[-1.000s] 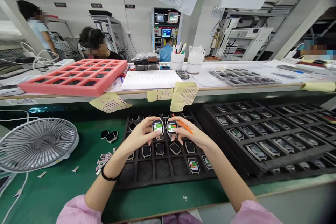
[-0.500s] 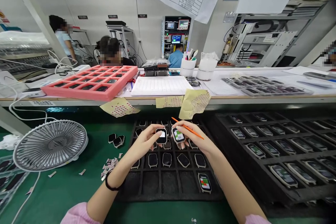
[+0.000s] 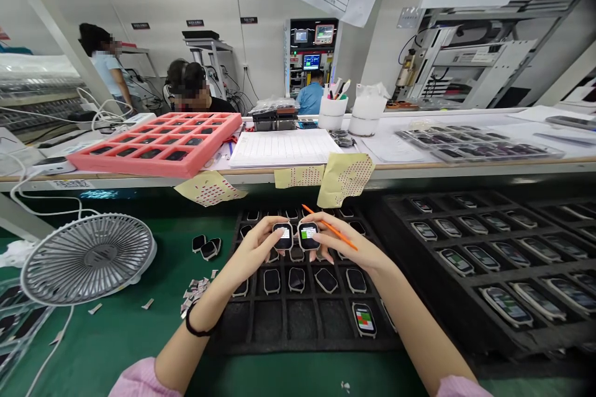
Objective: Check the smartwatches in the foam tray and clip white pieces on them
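Under white shelf (image 3: 419, 172), on green work surface (image 3: 261, 375), see 1 black tray (image 3: 284, 345) with watches (image 3: 272, 282) in compartments. Gripping lit left watch (image 3: 286, 242) above this tray in left hand (image 3: 257, 244), with fingers curled around and thumb over screen; gripping lit right watch (image 3: 305, 242), just beside, in right hand (image 3: 343, 248), with fingers curled likewise. Carrying also 1 orange stick (image 3: 328, 226) across right hand. At left, see grey fan (image 3: 88, 257)

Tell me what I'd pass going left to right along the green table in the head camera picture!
Fan, two loose watches, left hand holding a watch, right hand holding another watch, big black tray of watches.
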{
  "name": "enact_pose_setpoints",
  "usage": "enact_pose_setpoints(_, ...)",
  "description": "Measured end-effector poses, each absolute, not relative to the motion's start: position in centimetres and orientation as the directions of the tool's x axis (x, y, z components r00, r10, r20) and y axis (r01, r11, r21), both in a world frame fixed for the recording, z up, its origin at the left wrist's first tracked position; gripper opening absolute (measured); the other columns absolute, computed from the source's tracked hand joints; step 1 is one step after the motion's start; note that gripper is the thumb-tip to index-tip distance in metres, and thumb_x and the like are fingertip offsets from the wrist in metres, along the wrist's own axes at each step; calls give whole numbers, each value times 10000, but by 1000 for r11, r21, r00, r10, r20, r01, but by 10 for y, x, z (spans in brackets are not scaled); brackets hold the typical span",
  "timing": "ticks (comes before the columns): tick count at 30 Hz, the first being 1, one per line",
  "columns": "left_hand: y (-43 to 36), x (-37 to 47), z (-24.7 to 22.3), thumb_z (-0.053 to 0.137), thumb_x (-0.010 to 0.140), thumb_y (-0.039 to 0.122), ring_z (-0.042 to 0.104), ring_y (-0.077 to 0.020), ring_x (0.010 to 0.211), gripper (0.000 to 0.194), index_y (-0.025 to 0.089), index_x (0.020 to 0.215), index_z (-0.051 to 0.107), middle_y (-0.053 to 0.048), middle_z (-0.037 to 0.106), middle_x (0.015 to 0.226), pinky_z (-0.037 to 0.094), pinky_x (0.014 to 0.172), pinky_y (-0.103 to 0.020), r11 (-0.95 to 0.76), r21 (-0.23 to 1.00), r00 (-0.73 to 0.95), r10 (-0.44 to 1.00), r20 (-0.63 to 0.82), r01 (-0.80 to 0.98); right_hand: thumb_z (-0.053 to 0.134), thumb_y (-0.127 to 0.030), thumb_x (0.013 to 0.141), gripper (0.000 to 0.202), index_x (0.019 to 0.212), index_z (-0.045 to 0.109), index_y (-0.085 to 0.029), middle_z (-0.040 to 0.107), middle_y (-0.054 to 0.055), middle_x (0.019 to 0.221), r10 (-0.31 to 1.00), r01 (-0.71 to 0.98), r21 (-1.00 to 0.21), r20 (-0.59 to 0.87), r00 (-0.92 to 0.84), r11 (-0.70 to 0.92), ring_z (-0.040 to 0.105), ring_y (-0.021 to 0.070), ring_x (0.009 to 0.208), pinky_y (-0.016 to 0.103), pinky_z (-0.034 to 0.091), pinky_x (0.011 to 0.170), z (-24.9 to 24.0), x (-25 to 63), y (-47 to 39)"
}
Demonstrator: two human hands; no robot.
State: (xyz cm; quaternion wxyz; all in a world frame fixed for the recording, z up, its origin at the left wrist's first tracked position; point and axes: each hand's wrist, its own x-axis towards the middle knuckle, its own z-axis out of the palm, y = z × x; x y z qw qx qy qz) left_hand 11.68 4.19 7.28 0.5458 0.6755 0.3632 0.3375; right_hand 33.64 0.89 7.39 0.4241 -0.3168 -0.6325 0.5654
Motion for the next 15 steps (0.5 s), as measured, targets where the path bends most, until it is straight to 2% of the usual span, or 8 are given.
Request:
enact_pose_setpoints(4,42,116,73,546,846,503,472,-92,606,427,179,1123,561,-41,603,934,334,454,-199,-164,980,505,859,85,114,521,-328,933,269,1169,521,-198,631,53,909,895,-70,-983,185,-406,171,679,139,659,184,457,436,71,336,10)
enact_pose_setpoints(8,41,116,74,514,864,507,432,-76,561,419,183,1127,556,-13,573,862,318,445,-195,-152,981,514,855,71,118,538,-334,925,252,1136,540,-196,627,29,843,904,-69,-982,187,-384,174,675,133,616,174,436,414,68,335,11)
enact_pose_setpoints(12,39,116,77,492,877,503,489,-88,603,421,188,1153,534,-27,582,911,304,437,-190,-127,983,532,846,39,131,564,-337,909,276,1142,536,-193,628,30,846,904,-68,-984,178,-389,164,670,131,618,177,438,420,70,334,8)
enact_pose_setpoints(15,37,116,78,536,864,466,537,-110,694,417,187,1173,512,-48,592,998,357,483,-194,-136,984,550,834,50,116,560,-324,910,280,1154,528,-190,626,37,868,907,-63,-986,168,-385,156,675,135,648,178,441,435,73,334,6)
